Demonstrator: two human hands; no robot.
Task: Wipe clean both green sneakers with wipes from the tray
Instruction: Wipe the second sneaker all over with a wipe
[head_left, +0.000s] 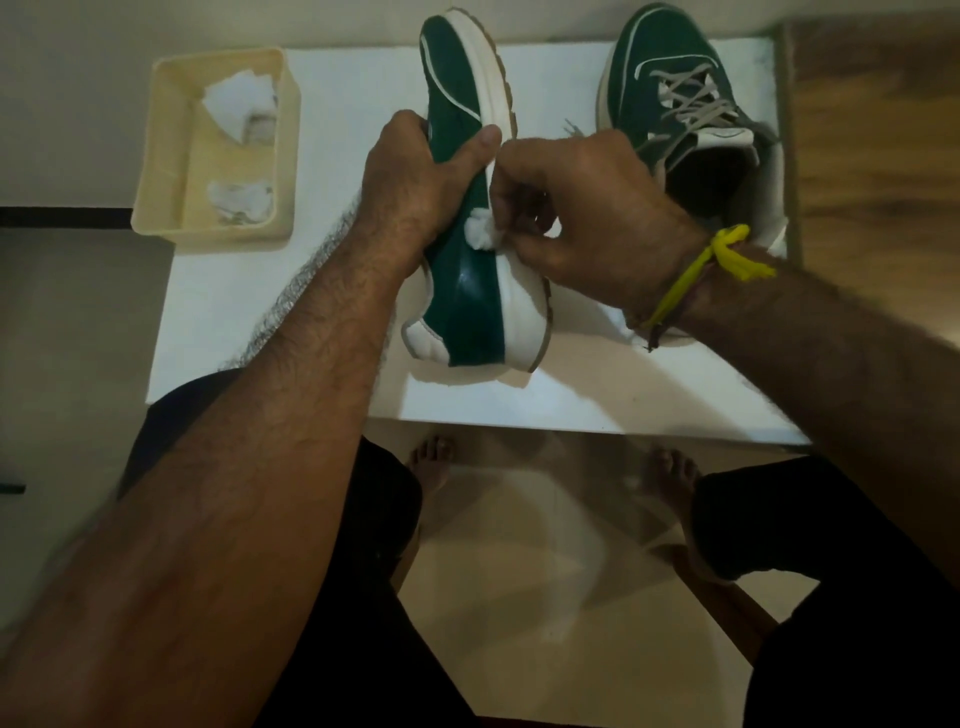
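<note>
While left hand (410, 187) grips sneaker (462, 260), right hand (587, 218) presses wipe (480, 235).

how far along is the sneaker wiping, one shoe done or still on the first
Done: nothing clearly finished; crumpled wipes in the tray hint at earlier passes. In hand: the left hand grips the tilted sneaker while the right hand presses a wadded wipe on its green side. Left: the second sneaker stands on the table, untouched now; its cleanliness is unclear.
</note>
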